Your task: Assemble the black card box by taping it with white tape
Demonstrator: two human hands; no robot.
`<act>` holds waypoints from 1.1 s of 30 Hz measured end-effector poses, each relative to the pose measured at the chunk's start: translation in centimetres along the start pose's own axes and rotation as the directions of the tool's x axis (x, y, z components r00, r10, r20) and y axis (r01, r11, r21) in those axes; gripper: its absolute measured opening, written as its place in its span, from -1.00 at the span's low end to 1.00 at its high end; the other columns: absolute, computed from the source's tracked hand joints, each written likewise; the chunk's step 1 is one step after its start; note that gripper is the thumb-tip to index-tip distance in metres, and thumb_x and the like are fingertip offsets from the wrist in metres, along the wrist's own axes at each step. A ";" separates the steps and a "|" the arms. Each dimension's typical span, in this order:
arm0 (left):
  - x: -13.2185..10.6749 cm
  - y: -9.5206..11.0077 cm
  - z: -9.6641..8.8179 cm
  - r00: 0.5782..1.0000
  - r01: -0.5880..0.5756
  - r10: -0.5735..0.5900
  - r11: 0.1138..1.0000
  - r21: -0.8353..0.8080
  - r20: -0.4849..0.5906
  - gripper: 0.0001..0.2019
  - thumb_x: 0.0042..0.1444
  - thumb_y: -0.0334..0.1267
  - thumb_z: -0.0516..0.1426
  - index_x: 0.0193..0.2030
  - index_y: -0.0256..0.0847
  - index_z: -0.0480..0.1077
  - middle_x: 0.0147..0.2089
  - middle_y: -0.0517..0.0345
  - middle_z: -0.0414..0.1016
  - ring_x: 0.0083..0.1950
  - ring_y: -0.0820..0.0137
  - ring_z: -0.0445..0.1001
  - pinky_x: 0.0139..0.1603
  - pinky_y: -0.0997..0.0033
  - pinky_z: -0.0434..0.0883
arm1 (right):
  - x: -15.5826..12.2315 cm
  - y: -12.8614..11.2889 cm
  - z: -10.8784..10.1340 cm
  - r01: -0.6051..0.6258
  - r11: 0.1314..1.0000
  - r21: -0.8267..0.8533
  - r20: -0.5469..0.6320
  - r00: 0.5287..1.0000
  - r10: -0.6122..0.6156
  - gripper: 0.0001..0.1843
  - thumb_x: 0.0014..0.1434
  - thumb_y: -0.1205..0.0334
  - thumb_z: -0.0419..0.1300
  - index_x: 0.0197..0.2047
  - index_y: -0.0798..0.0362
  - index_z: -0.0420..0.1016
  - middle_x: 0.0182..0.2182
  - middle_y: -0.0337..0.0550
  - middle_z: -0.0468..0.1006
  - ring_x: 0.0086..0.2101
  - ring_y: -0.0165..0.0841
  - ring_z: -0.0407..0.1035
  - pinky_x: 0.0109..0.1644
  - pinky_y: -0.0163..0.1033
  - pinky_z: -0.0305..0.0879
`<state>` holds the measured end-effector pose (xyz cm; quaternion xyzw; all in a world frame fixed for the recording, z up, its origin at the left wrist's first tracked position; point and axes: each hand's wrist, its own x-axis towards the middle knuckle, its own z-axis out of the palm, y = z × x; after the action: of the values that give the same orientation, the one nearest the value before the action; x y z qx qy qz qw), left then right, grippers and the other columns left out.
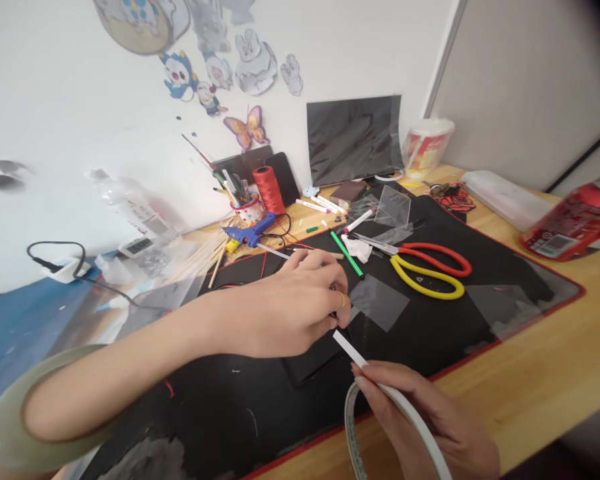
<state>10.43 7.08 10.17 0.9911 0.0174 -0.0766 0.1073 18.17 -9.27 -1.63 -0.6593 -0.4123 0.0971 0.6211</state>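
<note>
My left hand (297,310) reaches over the black mat (205,407) with its fingers curled together. Something dark shows between its fingertips, too hidden to name. Pinched between thumb and fingers of my right hand (425,413) is a narrow white strip (351,349), its cut end pointing up towards my left hand. The rest of the strip loops below, with printing on its inner face. Just right of my left fingers lies a clear plastic sheet (383,303). Beneath my left hand a flat black piece (313,363) rests on the mat.
Scissors (425,267) with red and yellow handles lie beside a green stick (347,254). A blue glue gun (250,232) rests near red thread (269,190) and a pen cup (249,210). At the right stands a red can (575,220); a black sheet (355,140) leans on the wall.
</note>
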 end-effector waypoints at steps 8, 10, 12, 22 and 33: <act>0.5 -1.1 -1.4 0.986 -0.080 0.094 0.991 -0.104 0.141 -0.91 0.06 -0.40 0.14 -0.36 -0.15 0.44 -0.20 0.19 0.40 -0.04 0.33 0.22 0.03 0.32 0.14 | 0.6 -0.7 -0.5 -0.028 0.996 0.085 0.004 1.000 0.028 -0.88 -0.09 0.34 0.28 -0.45 -0.10 0.49 -0.51 -0.38 0.58 -0.55 -0.47 0.48 -0.46 -0.58 0.40; 0.3 -1.3 -1.5 0.983 -0.089 0.106 0.989 -0.114 0.149 -0.93 0.05 -0.39 0.16 -0.38 -0.15 0.45 -0.24 0.21 0.42 -0.05 0.35 0.23 0.02 0.35 0.13 | 1.2 -0.8 -0.8 -0.071 0.993 0.094 -0.005 0.997 0.072 -0.91 -0.08 0.31 0.28 -0.48 -0.10 0.49 -0.52 -0.39 0.59 -0.55 -0.46 0.49 -0.47 -0.60 0.39; 0.1 -1.5 -1.6 0.983 -0.093 0.110 0.989 -0.114 0.149 -0.95 0.06 -0.34 0.17 -0.33 -0.13 0.45 -0.25 0.23 0.44 -0.05 0.36 0.24 0.03 0.36 0.11 | 1.7 -0.6 -1.0 -0.128 0.985 0.119 -0.013 0.991 0.130 -0.94 -0.07 0.26 0.27 -0.48 -0.12 0.51 -0.55 -0.38 0.59 -0.54 -0.44 0.50 -0.47 -0.59 0.40; 0.7 0.0 -2.2 0.977 -0.111 0.088 0.988 0.111 0.194 -0.77 0.02 -0.25 0.20 -0.14 -0.07 0.46 -0.19 0.12 0.41 -0.03 0.24 0.20 -0.09 0.33 0.17 | 2.0 0.5 -1.4 -0.273 0.926 0.261 -0.012 0.958 0.286 -0.94 -0.12 0.19 0.31 -0.48 -0.07 0.54 -0.55 -0.26 0.58 -0.52 -0.37 0.49 -0.58 -0.53 0.35; 2.0 -0.5 -1.8 0.973 -0.145 0.136 0.989 0.039 0.187 -0.86 -0.06 -0.19 0.25 -0.39 -0.18 0.45 -0.26 0.16 0.43 -0.07 0.29 0.21 -0.14 0.37 0.18 | 3.2 -0.2 -1.9 -0.275 0.905 0.325 0.041 0.960 0.277 -0.98 -0.10 0.22 0.29 -0.50 -0.10 0.53 -0.58 -0.28 0.58 -0.53 -0.40 0.50 -0.48 -0.53 0.41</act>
<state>12.68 8.02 11.52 0.9810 -0.0647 -0.1605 0.0877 21.35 -8.60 0.20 -0.5991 -0.2909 0.2490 0.7032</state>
